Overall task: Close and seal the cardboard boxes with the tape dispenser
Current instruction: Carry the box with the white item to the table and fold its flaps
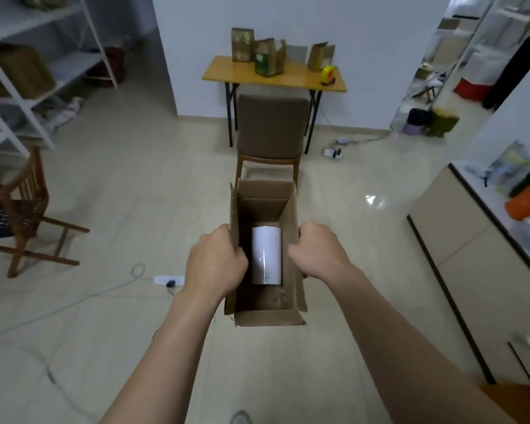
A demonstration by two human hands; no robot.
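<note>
Left hand [216, 262], right hand [318, 255] on box [265, 203]

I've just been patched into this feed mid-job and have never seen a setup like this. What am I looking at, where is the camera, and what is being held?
There is no machine here. These are a person's two bare arms, filmed by one camera worn on the head that looks forward and down. The left hand and right hand each grip a side wall of a cardboard box whose flaps are open. A white cylinder lies inside it. Ahead stands a chair, and behind it a table with three more boxes and the yellow tape dispenser.
</note>
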